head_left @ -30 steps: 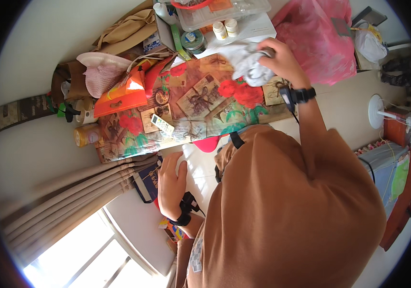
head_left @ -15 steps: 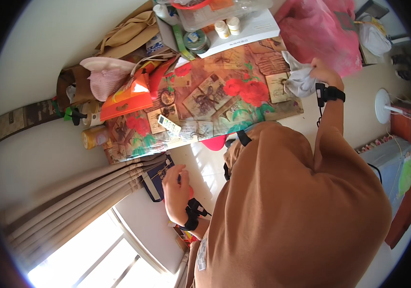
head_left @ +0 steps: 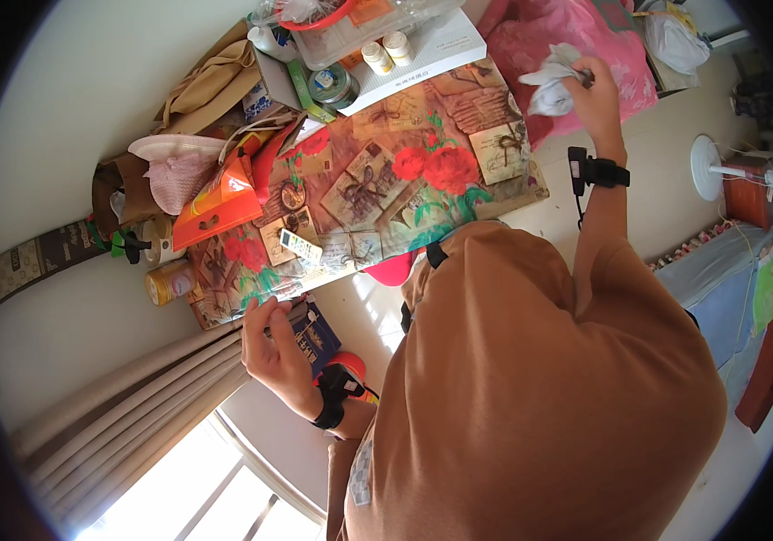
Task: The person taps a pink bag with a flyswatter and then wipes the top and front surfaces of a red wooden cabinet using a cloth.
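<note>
My right hand [head_left: 598, 101] grips a crumpled whitish cloth [head_left: 552, 83], lifted beyond the table's right edge and in front of a pink cover. With nothing in it, my left hand [head_left: 275, 353] hovers by the table's near left edge, fingers loosely bent and apart. The table [head_left: 373, 194] has a cloth patterned with red flowers and letters. Closest to my left hand on it lies a white remote control [head_left: 301, 246].
An orange-red bag [head_left: 224, 209], a pink hat [head_left: 174, 171] and a yellow-lidded can [head_left: 168, 284] crowd the left end. Two white bottles [head_left: 386, 54] stand on a white box [head_left: 432, 59] at the back. A white fan [head_left: 704, 168] is at right.
My right hand has raised the cloth off the table's right corner, toward the pink cover. My left hand has moved left, closer to the table edge. The view has shifted slightly.
</note>
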The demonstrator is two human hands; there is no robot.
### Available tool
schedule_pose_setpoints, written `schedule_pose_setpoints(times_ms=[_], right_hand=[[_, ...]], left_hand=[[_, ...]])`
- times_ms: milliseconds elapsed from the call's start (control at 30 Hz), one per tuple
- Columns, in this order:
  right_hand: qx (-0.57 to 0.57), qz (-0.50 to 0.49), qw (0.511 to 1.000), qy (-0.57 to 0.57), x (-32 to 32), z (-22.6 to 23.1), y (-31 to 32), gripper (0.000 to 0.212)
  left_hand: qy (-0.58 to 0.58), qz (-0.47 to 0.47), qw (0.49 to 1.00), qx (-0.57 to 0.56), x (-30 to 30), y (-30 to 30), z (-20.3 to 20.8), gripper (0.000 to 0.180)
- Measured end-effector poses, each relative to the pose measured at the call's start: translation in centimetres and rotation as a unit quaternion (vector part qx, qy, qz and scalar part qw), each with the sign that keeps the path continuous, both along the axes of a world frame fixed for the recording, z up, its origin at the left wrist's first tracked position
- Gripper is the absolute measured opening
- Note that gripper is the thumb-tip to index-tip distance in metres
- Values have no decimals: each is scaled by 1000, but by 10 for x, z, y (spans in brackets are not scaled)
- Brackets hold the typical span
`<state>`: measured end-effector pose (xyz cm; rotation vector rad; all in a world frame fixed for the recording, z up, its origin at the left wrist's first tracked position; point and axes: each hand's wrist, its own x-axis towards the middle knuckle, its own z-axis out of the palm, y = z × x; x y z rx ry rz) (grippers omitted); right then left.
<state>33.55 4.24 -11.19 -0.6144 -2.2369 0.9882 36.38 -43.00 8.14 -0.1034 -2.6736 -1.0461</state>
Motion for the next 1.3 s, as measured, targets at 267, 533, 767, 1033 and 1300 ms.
schedule_pose_setpoints(times_ms=[267,533,767,1033,1300], right_hand=[[-248,173,953,5,-25,29,-40,25],[-57,165,908,-381,-23,-67,-24,37],[-167,138,830,-513,28,-100,-62,47],[-104,195,859,-462,27,-130,-57,39],[-127,104,846,-508,22,-102,-65,37]], left_hand=[[-43,-2,998,49,11,-13,-7,13],[-21,1,1000,14,17,-17,5,12],[-33,-22,999,14,13,-14,-11,12],[-44,-38,996,66,15,-5,-20,13],[-22,-21,996,87,19,-19,-25,19]])
